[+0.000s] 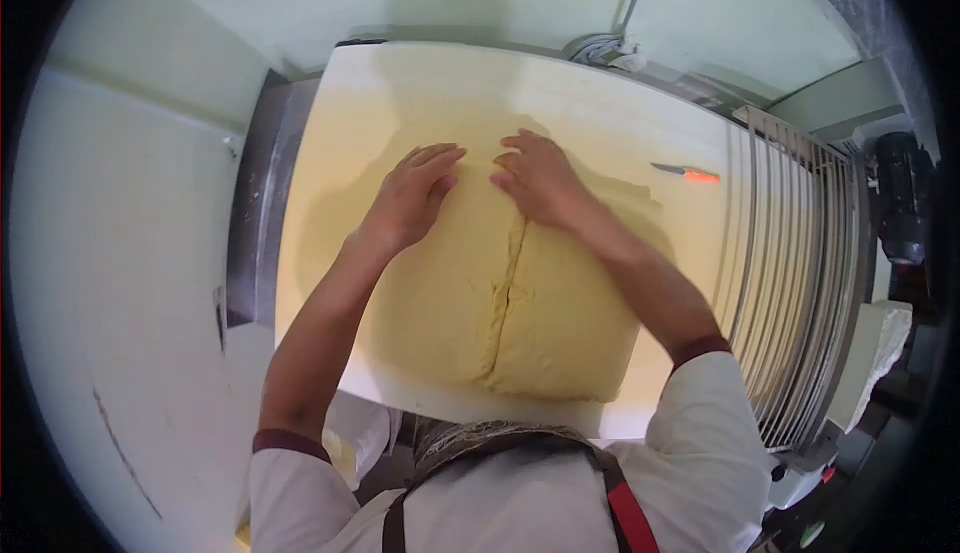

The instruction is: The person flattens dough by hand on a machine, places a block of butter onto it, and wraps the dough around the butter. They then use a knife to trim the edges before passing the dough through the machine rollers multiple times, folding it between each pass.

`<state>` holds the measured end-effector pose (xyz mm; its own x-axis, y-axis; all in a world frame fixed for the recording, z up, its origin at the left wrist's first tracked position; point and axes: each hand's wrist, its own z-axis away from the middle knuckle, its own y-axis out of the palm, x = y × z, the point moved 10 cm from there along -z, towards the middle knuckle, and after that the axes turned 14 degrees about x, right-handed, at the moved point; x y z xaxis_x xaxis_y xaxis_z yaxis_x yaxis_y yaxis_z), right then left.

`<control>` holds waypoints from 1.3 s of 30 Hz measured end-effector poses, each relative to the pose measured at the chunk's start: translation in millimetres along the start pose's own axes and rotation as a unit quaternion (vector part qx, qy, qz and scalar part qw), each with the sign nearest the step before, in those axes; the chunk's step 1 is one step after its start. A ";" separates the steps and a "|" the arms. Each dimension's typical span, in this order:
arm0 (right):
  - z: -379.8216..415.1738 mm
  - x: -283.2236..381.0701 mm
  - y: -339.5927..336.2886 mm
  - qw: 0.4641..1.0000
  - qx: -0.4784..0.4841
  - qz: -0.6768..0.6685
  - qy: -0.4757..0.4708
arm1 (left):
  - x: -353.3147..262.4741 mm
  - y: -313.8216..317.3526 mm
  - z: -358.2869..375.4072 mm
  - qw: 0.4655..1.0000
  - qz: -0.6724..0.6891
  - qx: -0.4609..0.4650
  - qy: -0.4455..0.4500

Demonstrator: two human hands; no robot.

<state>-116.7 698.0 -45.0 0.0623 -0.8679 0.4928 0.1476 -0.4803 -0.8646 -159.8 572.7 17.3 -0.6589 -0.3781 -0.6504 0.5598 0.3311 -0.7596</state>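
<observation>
Both palms lie flat and open, nothing clamped: the left hand and right hand press side by side on the far part of the dough slab. It lies mid-board on the white work board, a seam running near to far. This looks like flattening; next likely needs even downward pressure along that seam. An orange-handled knife rests far right.

Orange-handled knife on white board, metal rack alongside
</observation>
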 end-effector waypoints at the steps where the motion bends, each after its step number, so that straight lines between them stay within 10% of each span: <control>1: 0.5 11.1 -6.0 1.000 -0.001 -0.003 0.018 | 3.6 9.3 -15.9 0.999 -0.003 0.029 0.034; 8: 22.6 -34.2 -16.3 0.959 0.068 -0.136 0.239 | 21.3 62.3 -71.9 0.980 0.043 0.194 -0.003; 11: 15.2 -51.9 -14.0 0.964 -0.055 -0.213 0.149 | 47.4 79.6 -79.9 0.964 0.145 0.220 -0.017; 14: 7.3 -57.9 13.5 0.910 0.179 -0.280 0.246 | 53.7 102.5 -97.0 0.913 0.121 0.389 -0.001; 21: 4.9 -70.5 19.4 0.907 0.187 -0.291 0.239 | 62.4 92.2 -96.3 0.907 0.141 0.390 -0.072; 30: 39.8 -51.6 -46.1 0.944 -0.175 -0.249 0.129 | 86.1 77.2 -86.1 0.925 0.165 0.333 -0.080; 39: 123.2 -7.2 -32.6 0.897 -0.221 -0.361 0.128 | 102.6 52.9 -77.1 0.913 0.066 0.373 -0.155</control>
<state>-0.4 735.5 -8.3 -0.1286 -0.2832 0.9504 -0.3499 -0.8838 -0.3107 -236.5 618.2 -89.1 -0.4522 -0.6427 -0.6185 0.8862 -0.2451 -0.3932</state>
